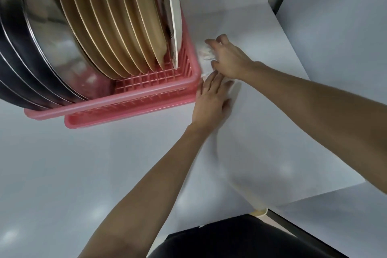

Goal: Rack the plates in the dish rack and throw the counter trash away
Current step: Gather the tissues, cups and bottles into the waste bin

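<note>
Head view: the steel, tan and white round plates (117,27) stand racked in the pink plastic dish rack (125,104), upper left. Small crumpled whitish trash (204,54) lies on the grey counter (62,163) just right of the rack. The right hand (228,58) arches over it with fingers bent, but blur hides any grip. The left hand (211,96) lies flat and holds nothing. Sweep all scraps together before lifting.
</note>
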